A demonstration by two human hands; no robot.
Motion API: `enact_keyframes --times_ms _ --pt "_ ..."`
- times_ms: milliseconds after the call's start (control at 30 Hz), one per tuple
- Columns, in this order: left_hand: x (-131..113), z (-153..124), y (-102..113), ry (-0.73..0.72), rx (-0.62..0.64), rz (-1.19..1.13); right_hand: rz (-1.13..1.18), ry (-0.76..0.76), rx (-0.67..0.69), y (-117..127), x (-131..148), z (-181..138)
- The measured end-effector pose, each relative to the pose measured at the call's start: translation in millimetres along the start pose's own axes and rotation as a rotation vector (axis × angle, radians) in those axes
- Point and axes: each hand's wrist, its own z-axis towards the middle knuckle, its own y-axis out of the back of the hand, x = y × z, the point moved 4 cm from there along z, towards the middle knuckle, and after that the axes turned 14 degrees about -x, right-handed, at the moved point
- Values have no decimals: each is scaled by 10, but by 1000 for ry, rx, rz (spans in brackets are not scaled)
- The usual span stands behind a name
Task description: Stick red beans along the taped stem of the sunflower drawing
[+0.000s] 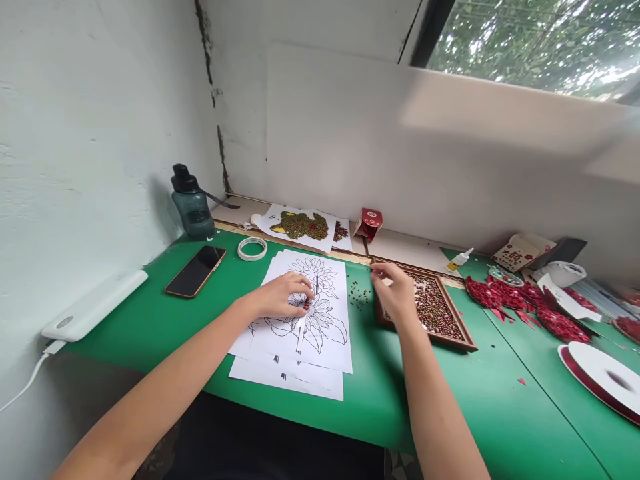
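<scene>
My left hand [283, 295] rests on a sheet of paper with a flower line drawing [325, 320]. Its thumb and fingers are apart, curved around a few dark red beans [307, 303] at the flower's centre. Over the left edge of a brown wooden tray [453, 343], my right hand [397, 290] is closed in a pinch. A tiny dark speck shows at its fingertips, too small to name. Mixed red and green beans [440, 310] fill much of the tray. Small loose beans [359, 295] lie on the green table between paper and tray.
Left on the table are a phone [196, 271], a tape roll [253, 249], a water bottle [194, 207] and a white power strip-like device [95, 305]. Behind lies a bean-covered picture [303, 225]. A glue bottle [459, 260], red ribbon pieces [565, 325] and a ribbon spool [607, 377] sit right.
</scene>
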Motion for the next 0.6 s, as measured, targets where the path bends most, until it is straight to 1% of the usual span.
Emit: enact_keyframes --times_ms 33,133,200,267,367,467,600 --pt "7 0 -7 -5 -2 5 -69 -85 -24 152 -197 62" --pt "21 1 -27 -12 -17 7 -195 -336 39 543 -735 130" --pt "24 0 -37 -12 -23 6 -203 -398 130 692 -937 111" --pt "23 0 -42 -10 -28 5 -138 -437 226 732 -1004 67" --pt "23 3 -41 -13 -53 1 -83 -503 313 682 -961 4" --pt "37 13 -48 -14 -77 1 -92 -503 342 625 -899 -10" --pt "54 32 -64 -32 -105 15 -145 -454 326 623 -904 -1"
